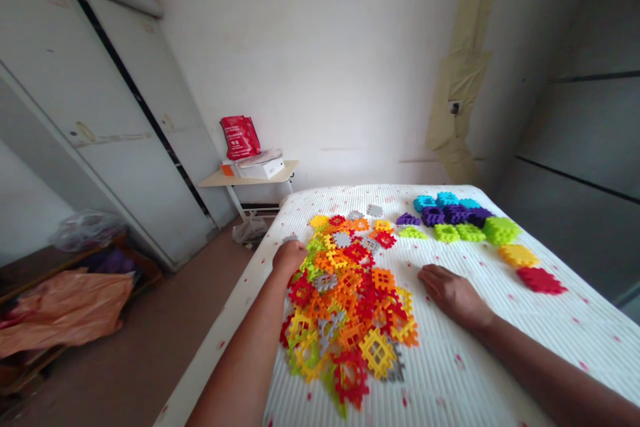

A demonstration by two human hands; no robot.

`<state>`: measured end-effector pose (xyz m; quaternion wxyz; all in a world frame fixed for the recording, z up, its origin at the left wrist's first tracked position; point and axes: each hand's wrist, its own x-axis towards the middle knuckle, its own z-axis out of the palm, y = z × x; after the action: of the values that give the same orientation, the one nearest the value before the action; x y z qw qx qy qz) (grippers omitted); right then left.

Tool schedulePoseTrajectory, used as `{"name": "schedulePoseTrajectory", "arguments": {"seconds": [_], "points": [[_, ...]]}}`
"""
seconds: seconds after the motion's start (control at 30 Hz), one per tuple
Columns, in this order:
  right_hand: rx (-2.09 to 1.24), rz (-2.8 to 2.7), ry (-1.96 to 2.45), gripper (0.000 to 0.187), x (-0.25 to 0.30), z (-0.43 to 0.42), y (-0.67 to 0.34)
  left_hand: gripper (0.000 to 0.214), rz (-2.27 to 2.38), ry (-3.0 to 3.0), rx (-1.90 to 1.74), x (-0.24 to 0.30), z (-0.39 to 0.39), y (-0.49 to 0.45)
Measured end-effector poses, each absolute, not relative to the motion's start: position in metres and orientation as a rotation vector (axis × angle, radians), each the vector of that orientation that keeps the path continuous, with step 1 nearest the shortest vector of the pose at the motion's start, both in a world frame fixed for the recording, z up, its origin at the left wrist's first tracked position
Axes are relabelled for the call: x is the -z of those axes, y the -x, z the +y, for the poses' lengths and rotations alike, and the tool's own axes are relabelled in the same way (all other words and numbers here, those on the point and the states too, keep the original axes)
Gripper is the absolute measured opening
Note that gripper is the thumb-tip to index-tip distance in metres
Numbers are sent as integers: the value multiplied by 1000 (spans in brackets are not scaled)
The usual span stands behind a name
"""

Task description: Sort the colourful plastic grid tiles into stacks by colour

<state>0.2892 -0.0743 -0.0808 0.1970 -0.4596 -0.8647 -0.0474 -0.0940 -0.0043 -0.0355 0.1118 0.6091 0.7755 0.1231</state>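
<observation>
At the left edge of a mixed heap of interlocking plastic tiles [350, 283], my left hand [289, 257] is closed. A grey interlocking tile [290, 237] shows just beyond its fingers, which appear to grip it; part of it is hidden. The heap holds red, orange, yellow, lime and grey tiles with notched edges. My right hand [449, 290] lies on the sheet to the right of the heap, fingers stretched out with nothing visible in them. Farther right are sorted groups: blue tiles [447, 199], purple tiles [456, 214], lime tiles [501, 230], yellow tiles [519, 255] and red tiles [541, 280].
The bed's white ribbed sheet [465, 380] lies under everything. Behind it to the left, a small table [215, 178] bears a red bag [241, 137] and a white box [265, 167]. A wardrobe [115, 107] stands left. A wall socket [455, 107] is at the back right.
</observation>
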Motion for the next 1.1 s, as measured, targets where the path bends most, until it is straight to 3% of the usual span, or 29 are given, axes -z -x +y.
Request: {"name": "schedulePoseTrajectory", "arguments": {"seconds": [0.4, 0.7, 1.1], "points": [[55, -2415, 1351, 29, 80, -75, -286, 21, 2348, -1643, -346, 32, 16, 81], [51, -2402, 1363, 26, 83, -74, -287, 11, 2140, -1676, -835, 28, 6, 85], [25, -2392, 1434, 23, 76, -76, -283, 17, 1728, -1790, -1381, 3, -76, 35]]}}
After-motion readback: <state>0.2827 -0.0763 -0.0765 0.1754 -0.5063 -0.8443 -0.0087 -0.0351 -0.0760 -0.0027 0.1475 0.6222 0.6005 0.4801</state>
